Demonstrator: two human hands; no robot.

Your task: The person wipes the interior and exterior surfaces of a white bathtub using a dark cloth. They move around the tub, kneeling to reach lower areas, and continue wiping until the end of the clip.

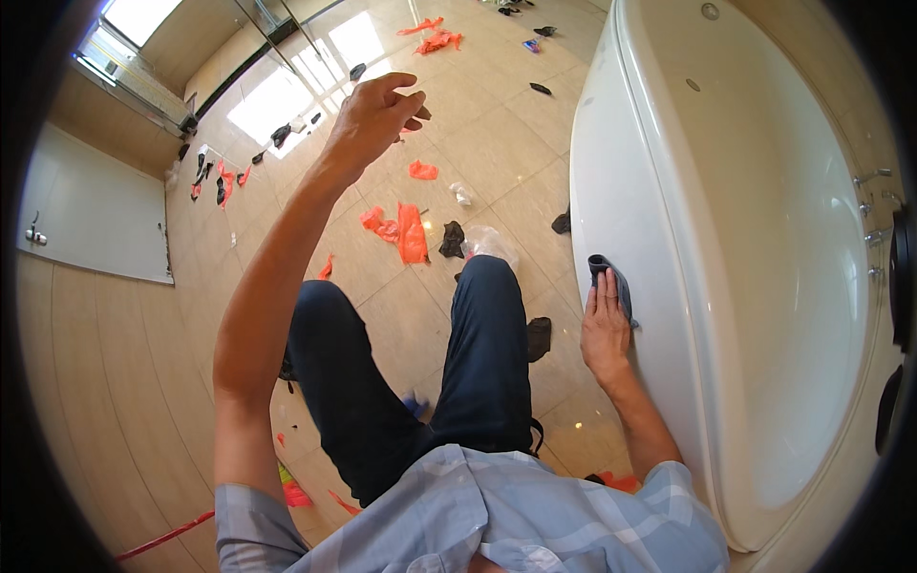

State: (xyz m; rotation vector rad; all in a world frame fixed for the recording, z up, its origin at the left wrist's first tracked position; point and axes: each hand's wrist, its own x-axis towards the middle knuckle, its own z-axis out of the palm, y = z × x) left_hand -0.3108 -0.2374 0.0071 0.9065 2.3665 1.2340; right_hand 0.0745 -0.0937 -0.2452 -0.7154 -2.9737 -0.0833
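My right hand (606,331) lies nearly flat on a dark grey cloth (622,286), pressing it to the outer side panel of a white bathtub (666,286). The far end of the cloth is folded into a loose roll beyond my fingertips. My left hand (380,111) is raised in front of me over the tiled floor (487,136). Its fingers are apart and slightly bent, and nothing shows in them. My knees are bent, with both legs between my left arm and the tub.
Orange plastic scraps (412,233), black scraps (452,240) and a clear plastic bag (493,243) litter the floor. Chrome taps (875,236) line the tub's far right edge. On the left stands a white door (93,208) with a lever handle. A red pole (168,534) lies lower left.
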